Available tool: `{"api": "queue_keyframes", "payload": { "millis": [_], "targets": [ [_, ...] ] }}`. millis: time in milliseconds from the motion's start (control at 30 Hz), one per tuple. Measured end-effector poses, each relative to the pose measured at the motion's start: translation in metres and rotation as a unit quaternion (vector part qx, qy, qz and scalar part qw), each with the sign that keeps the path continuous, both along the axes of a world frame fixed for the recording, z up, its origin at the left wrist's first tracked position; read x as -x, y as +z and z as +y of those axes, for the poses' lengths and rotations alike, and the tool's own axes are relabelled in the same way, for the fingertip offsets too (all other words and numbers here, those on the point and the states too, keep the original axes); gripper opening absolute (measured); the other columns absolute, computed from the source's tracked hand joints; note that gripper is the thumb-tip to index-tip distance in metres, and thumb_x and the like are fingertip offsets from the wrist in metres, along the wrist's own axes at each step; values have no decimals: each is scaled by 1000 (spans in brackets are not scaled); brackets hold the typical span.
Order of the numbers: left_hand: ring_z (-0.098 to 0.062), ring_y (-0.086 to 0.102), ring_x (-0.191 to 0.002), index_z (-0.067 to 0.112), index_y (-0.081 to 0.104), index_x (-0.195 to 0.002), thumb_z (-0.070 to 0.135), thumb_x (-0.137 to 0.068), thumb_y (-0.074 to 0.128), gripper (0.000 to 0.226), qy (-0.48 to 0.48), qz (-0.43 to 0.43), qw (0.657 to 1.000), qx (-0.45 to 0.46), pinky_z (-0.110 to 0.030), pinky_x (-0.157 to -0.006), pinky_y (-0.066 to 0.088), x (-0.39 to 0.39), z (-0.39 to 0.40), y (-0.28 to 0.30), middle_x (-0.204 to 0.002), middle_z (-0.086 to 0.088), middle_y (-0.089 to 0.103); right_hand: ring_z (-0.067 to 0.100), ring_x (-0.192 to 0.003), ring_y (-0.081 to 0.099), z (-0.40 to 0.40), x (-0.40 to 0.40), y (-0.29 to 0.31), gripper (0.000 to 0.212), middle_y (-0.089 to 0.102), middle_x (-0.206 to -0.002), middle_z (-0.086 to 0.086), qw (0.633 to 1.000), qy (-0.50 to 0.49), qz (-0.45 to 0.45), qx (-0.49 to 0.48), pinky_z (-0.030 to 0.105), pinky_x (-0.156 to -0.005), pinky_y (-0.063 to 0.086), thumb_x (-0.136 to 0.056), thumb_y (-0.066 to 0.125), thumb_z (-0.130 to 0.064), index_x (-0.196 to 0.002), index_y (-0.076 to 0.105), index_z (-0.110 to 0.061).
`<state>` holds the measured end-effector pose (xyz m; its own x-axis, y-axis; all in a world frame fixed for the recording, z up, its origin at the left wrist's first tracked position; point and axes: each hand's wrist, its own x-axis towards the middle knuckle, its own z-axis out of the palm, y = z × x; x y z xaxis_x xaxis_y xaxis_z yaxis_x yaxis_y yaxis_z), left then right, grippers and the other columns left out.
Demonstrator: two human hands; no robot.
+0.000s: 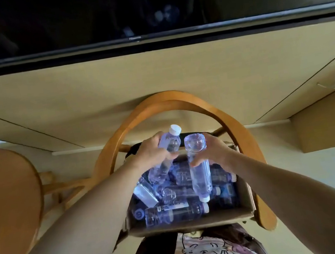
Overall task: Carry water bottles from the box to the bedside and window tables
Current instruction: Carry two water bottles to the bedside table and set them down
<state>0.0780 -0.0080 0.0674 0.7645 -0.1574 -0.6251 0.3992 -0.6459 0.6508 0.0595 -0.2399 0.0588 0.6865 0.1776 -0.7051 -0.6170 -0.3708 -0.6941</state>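
A cardboard box (245, 198) sits on a wooden chair and holds several clear water bottles (175, 212) lying in a heap. My left hand (152, 154) grips one clear bottle (170, 143) by its middle, white cap pointing up and away. My right hand (214, 152) grips a second bottle (200, 172) near its base, held with the cap pointing down toward the box. Both held bottles hang just above the box's far half.
The wooden chair's curved backrest (165, 103) arches around the box. A round wooden table (8, 196) stands at the left with something blue at its edge. A beige wall and a dark television (143, 9) lie ahead. A cabinet (332, 122) stands at right.
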Motion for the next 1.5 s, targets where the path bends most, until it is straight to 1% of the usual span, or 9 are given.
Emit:
{"api": "queue_keyframes", "payload": {
  "millis": [133, 233, 367, 600, 867, 1000, 1300, 1400, 1500],
  "targets": [
    [-5, 69, -101, 31, 68, -114, 30, -79, 86, 39, 117, 4, 984, 134, -14, -71, 53, -17, -14, 37, -103, 18, 75, 31, -96, 67, -6, -23, 32, 80, 69, -103, 9, 978, -90, 34, -186, 45, -82, 54, -49, 85, -7, -124, 60, -16],
    [-7, 69, -104, 35, 71, -114, 41, -72, 84, 44, 147, -40, 973, 176, -11, -61, 52, -30, -24, 70, -105, 14, 76, 28, -88, 62, -9, -35, 55, 55, 61, -96, 10, 964, -84, 20, -250, 43, -79, 54, -64, 80, -12, -116, 63, -13],
    [-6, 71, -79, 31, 72, -98, 49, -70, 82, 35, 172, -87, 962, 195, -23, -71, 48, -48, -36, 111, -89, 14, 77, 25, -81, 67, -10, -47, 86, 45, 71, -88, 4, 964, -146, 27, -223, 39, -78, 53, -66, 84, -41, -102, 71, -16],
    [-21, 67, -103, 19, 68, -110, 60, -64, 78, 63, 194, -149, 945, 218, -35, -89, 48, -69, -58, 153, -111, -2, 73, 29, -88, 70, -23, -46, 137, 79, 75, -103, 12, 951, -241, -28, -191, 42, -74, 60, -58, 93, -41, -124, 63, -10],
    [-28, 69, -94, 17, 67, -105, 62, -63, 79, 63, 59, -161, 948, 269, -47, -91, 51, -63, -82, 202, -98, -6, 74, 28, -88, 76, -31, -9, 196, 65, 78, -99, 13, 926, -326, -122, -144, 48, -86, 61, -65, 94, -30, -120, 63, -13],
    [-23, 68, -73, 16, 67, -102, 52, -65, 81, 54, -11, -142, 939, 314, -36, -68, 53, -44, -107, 231, -81, -3, 72, 22, -78, 77, -41, 32, 224, 56, 78, -95, 11, 894, -395, -171, -127, 34, -66, 62, -72, 91, -28, -118, 63, -12],
    [-28, 64, -62, 9, 60, -115, 46, -82, 77, 53, -222, -90, 902, 360, -42, -60, 56, 58, -215, 281, -81, -13, 67, 15, -54, 66, -100, 196, 273, 42, 69, -67, 3, 796, -543, -248, -99, 25, -50, 53, -64, 89, -25, -98, 69, -13],
    [-30, 66, -72, 11, 61, -107, 41, -86, 77, 40, -293, -80, 879, 368, -51, -74, 57, 122, -260, 295, -88, -15, 70, 22, -69, 65, -116, 274, 283, 50, 66, -79, 8, 751, -593, -278, -85, 35, -72, 55, -59, 91, -28, -101, 68, -13],
    [-26, 65, -68, 10, 59, -105, 36, -89, 76, 35, -377, -47, 840, 387, -43, -71, 53, 202, -301, 305, -89, -16, 69, 25, -72, 68, -126, 364, 290, 47, 68, -83, 9, 699, -639, -313, -67, 41, -73, 59, -59, 90, -22, -100, 70, -11]
  ]
}}
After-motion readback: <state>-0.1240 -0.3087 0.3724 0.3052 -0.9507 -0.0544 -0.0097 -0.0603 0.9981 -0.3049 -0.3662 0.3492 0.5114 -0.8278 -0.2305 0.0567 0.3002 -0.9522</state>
